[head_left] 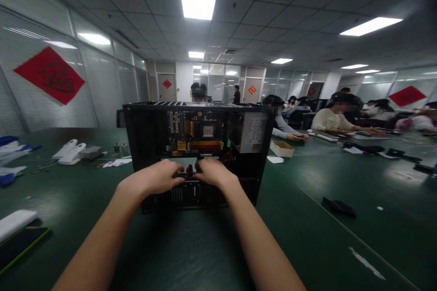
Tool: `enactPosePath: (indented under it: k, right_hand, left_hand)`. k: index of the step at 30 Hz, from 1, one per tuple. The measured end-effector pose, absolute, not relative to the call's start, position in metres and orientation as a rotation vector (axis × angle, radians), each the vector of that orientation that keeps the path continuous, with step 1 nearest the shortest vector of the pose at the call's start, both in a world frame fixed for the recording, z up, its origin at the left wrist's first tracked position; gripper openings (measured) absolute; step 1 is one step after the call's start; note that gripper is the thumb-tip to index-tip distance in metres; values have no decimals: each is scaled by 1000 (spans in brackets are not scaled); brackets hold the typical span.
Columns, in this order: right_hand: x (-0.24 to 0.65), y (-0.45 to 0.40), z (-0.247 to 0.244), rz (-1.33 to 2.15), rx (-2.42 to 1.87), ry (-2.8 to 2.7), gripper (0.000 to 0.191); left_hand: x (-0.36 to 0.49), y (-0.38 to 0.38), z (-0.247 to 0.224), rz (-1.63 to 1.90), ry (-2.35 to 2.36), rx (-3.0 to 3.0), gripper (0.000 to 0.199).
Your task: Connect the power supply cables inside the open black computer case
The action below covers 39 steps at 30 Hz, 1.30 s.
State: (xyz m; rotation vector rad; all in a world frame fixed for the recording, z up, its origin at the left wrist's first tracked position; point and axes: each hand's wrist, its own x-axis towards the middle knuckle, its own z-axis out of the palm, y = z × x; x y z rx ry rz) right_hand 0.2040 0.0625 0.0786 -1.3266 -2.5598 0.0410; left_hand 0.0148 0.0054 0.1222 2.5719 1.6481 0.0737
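Observation:
A black desktop computer case (196,108) stands upright on the green table with its side open toward me. Inside it I see the motherboard (213,120) and, at the upper right, a silver power supply (253,132). My left hand (160,176) reaches into the lower part of the case, its thumb and index finger apart. Close beside it, my right hand (215,172) has its fingers bent together at a small red-and-black piece (190,170). That piece lies between the two hands; its kind is too small and dark to make out. Some fingertips are hidden.
On the green table (300,232) a phone (22,243) lies at the near left. White adapters (72,151) are left of the case; an open box (282,148) is right of it. A dark cloth-like item (339,207) lies farther right. Several people sit around the tables.

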Motion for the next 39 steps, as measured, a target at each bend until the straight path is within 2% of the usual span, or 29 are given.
enactPosePath:
  k: [3, 6, 10, 14, 23, 39]
  right_hand:
    - [198, 74, 76, 189, -1279, -2591, 25]
    - [206, 78, 80, 313, -1062, -2522, 20]
    - [227, 63, 108, 481, -889, -2231, 32]
    - [245, 35, 142, 592, -766, -2104, 37]
    - [263, 0, 163, 644, -782, -2205, 35]
    - [255, -7, 162, 762, -754, -2246, 33]
  left_hand:
    - [22, 9, 131, 75, 1666, 2545, 39]
    - [30, 15, 137, 228, 1616, 2578, 46]
    - [31, 18, 140, 447, 1398, 2682, 62]
    - [30, 10, 145, 523, 1297, 2683, 67]
    - [41, -12, 162, 897, 1136, 2836, 40]
    - [38, -23, 167, 1018, 1128, 2952, 55]
